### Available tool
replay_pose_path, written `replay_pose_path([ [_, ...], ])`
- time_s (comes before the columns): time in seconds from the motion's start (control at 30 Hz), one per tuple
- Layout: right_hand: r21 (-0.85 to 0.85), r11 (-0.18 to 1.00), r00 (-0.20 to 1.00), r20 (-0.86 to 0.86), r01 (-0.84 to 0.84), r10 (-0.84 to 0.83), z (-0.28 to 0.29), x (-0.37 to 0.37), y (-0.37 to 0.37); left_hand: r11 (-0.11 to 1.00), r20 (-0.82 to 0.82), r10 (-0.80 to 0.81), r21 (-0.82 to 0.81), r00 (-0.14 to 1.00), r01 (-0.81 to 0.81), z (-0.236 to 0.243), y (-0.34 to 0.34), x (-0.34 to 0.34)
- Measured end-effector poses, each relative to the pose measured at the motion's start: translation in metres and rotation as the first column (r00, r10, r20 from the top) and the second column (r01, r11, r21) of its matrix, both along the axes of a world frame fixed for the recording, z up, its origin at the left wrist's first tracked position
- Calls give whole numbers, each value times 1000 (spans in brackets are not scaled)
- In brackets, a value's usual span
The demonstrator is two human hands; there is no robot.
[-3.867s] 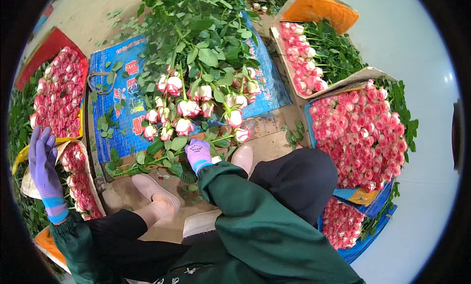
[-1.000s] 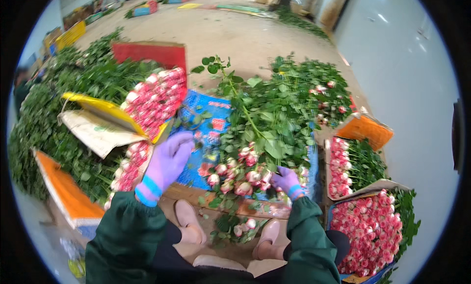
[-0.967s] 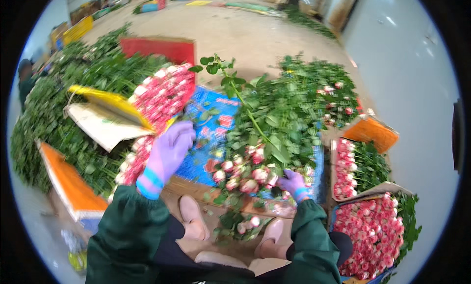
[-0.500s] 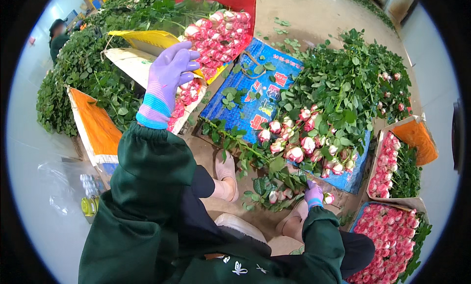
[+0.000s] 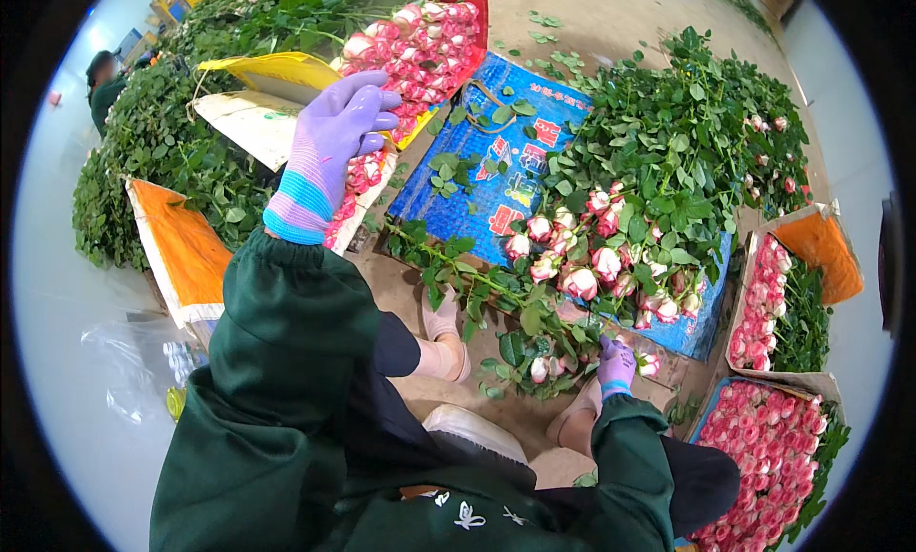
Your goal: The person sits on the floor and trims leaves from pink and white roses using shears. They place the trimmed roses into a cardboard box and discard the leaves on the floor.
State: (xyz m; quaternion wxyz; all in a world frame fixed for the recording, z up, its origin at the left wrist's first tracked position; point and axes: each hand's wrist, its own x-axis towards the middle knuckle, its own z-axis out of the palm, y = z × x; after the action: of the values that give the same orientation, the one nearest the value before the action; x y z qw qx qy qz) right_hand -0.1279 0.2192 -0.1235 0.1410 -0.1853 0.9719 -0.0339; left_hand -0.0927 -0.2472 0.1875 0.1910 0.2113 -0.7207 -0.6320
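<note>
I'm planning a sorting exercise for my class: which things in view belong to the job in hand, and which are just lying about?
Part of the job:
rose, its stem in the right hand
loose roses on the blue sheet
packed roses, probably

Just lying about, apparently:
clear plastic bag
scattered leaves beyond the sheet

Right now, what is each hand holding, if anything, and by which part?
The right hand holds a single rose by its stem, close to the bloom. The left hand is open, holding nothing.
</note>
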Motion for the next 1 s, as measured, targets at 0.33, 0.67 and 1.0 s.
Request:
replay_pose_path([
  [0.33, -212, 958, 981, -2, 192, -197, 2, 7, -12, 995, 41, -93, 33, 995, 91, -5, -16, 7],
  [0.67, -65, 947, 949, 3, 315, -315, -13, 6, -10, 989, 101, -145, 39, 984, 142, -20, -27, -13],
  [1.0, -51, 943, 945, 31, 328, -327, -14, 7, -7, 974, 130, -227, 10, 965, 228, -22, -15, -19],
])
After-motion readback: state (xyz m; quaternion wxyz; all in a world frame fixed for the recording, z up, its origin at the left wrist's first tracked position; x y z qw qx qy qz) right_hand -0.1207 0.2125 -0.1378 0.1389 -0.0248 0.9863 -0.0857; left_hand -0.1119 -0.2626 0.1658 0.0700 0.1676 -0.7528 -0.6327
